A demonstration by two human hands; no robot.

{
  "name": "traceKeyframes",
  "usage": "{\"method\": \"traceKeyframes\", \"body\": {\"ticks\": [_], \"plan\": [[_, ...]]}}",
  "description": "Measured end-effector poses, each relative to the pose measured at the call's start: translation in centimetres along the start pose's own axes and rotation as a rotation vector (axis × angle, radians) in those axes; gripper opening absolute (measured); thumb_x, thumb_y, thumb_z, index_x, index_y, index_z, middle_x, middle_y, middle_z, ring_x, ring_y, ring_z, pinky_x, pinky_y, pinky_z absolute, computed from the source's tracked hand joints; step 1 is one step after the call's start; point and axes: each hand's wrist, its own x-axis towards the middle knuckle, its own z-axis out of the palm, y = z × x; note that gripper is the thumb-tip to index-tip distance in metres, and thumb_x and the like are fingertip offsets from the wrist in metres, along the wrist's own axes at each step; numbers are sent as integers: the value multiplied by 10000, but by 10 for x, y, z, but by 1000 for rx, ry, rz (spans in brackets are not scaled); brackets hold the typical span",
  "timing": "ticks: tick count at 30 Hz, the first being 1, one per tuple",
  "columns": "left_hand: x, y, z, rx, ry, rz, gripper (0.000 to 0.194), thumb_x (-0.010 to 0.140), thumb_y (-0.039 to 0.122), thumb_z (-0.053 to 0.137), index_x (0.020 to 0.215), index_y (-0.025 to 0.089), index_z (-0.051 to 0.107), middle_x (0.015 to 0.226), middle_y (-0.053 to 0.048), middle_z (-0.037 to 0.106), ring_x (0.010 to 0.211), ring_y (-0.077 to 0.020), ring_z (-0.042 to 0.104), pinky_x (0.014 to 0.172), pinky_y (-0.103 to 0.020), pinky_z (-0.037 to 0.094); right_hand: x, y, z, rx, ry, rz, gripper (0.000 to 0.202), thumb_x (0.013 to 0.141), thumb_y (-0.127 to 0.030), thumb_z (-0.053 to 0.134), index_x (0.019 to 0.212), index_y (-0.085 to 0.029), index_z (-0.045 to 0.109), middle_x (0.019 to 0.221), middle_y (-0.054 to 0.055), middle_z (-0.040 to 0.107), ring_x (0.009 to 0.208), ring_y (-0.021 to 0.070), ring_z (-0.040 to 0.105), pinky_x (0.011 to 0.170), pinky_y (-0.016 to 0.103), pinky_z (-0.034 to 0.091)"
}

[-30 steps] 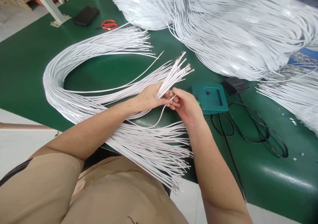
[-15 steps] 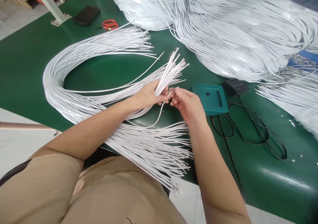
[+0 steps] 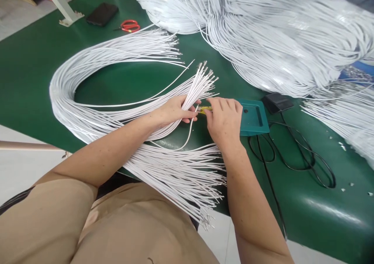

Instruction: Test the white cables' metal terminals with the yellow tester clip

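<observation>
My left hand [image 3: 178, 110] is closed round a bunch of white cables [image 3: 196, 86], whose stripped ends fan up to the right. Between its fingertips stands the end of a single white cable [image 3: 190, 130] that curves down below the hand. My right hand [image 3: 224, 117] grips a small yellow tool [image 3: 205, 110], its tip at that cable end; the rest of the tool is hidden by the fingers. Under and left of my forearm lies a long looped bundle of white cables [image 3: 66, 86]. More cable ends [image 3: 187, 170] spread out between my arms.
A teal tray-like device [image 3: 253, 128] sits right of my right hand, beside a black box [image 3: 277, 102] and looped black cord [image 3: 314, 155]. Large white cable coils [image 3: 274, 41] fill the back right. Red-handled scissors [image 3: 130, 25] and a black phone-like object [image 3: 102, 14] lie at the back left.
My right hand has turned over, palm down, and a yellow tool now shows in it at the single cable's end. The bunch in my left hand has tilted slightly left.
</observation>
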Motion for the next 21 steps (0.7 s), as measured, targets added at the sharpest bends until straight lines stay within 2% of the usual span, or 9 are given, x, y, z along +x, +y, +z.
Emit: {"method": "traceKeyframes", "body": {"ticks": [2, 4, 6, 12, 21], "plan": [[3, -2, -1, 103, 28, 8, 426, 698, 112, 727, 1104, 130, 599, 773, -23, 648, 706, -154, 696, 536, -210, 484, 1, 8, 0, -64, -40, 0, 231, 921, -203, 444, 1066, -174, 622, 996, 113, 702, 998, 284, 568, 1031, 475, 317], [6, -4, -1, 182, 38, 20, 442, 689, 118, 725, 1114, 134, 601, 765, -28, 665, 701, -162, 695, 518, -209, 476, 3, 13, 0, -72, -102, 0, 207, 897, -177, 467, 1018, -172, 635, 906, 102, 712, 928, 273, 587, 1036, 470, 327], [7, -6, -1, 225, 49, 29, 444, 681, 118, 718, 1110, 136, 604, 758, -28, 672, 697, -164, 696, 512, -209, 477, 4, 15, -1, -63, -136, -5, 209, 872, -165, 498, 1013, -164, 652, 906, 109, 716, 931, 274, 592, 1021, 461, 350], [9, -9, -2, 270, 75, 31, 463, 664, 127, 695, 1119, 137, 604, 792, -32, 690, 696, -163, 700, 503, -199, 488, 5, 18, 0, -95, -142, -88, 309, 859, -134, 491, 1093, -162, 690, 1010, 120, 725, 1006, 302, 565, 988, 482, 364], [16, -18, -1, 403, 116, 83, 455, 666, 174, 688, 1118, 145, 643, 747, -33, 728, 549, -123, 626, 481, -226, 524, 7, 24, 4, -66, -138, -97, 353, 911, -127, 415, 1023, -177, 746, 790, 77, 724, 895, 255, 569, 1059, 470, 340]]}}
